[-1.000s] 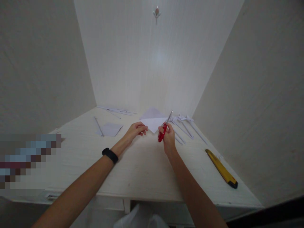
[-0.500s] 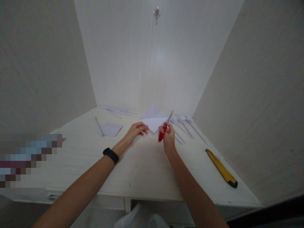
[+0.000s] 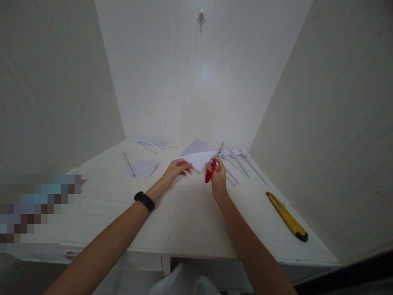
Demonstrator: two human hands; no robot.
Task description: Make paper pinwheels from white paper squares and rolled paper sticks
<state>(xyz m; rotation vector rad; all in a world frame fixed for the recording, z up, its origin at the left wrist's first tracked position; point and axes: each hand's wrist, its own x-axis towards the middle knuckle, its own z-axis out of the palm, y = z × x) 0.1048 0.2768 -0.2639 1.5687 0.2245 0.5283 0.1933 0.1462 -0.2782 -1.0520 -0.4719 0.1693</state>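
Observation:
A folded white sheet of paper [image 3: 196, 159] is held up between my two hands, its lower corner pointing toward me. My left hand [image 3: 178, 169], with a black band on the wrist, pinches the sheet's left edge between thumb and fingers. In my right hand [image 3: 217, 174] is a pair of red-handled scissors [image 3: 211, 170], blades pointing up and away. The fingers of that hand also lie close by the sheet's right side; whether they grip it too I cannot tell.
Several paper sticks with folded ends [image 3: 239, 157] lie to the right, near a yellow cutter knife [image 3: 287, 217]. At left are a paper piece [image 3: 144, 167], a rolled paper stick [image 3: 129, 164] and thin paper sticks [image 3: 150, 143]. Walls enclose the white table [image 3: 190, 225].
The far corner of the sheet has tipped slightly to the left and lower. Both hands and the scissors stay almost in place.

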